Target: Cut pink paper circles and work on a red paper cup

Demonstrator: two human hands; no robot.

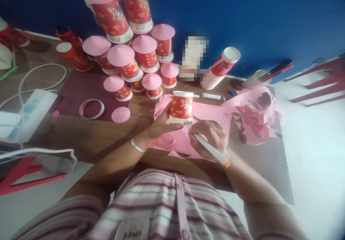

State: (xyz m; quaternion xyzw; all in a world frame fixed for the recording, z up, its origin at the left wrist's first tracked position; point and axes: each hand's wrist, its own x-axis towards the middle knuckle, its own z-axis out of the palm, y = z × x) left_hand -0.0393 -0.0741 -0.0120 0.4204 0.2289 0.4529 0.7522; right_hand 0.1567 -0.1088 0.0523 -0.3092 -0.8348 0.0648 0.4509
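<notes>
A red patterned paper cup [182, 107] stands upside down on a sheet of pink paper [207, 112] on the brown floor mat. My left hand [161, 125] wraps round the cup's side and holds it down; a silver bangle sits on that wrist. My right hand [208, 137] grips a white pen [212, 150] with an orange end, its tip at the base of the cup on the pink paper.
Several red cups with pink cone lids [126, 58] stand stacked behind. A loose pink disc [120, 114] and a ring [91, 109] lie left. Pink scraps [254, 116], markers [211, 96], a lying cup [222, 67] and a power strip [29, 112] surround me.
</notes>
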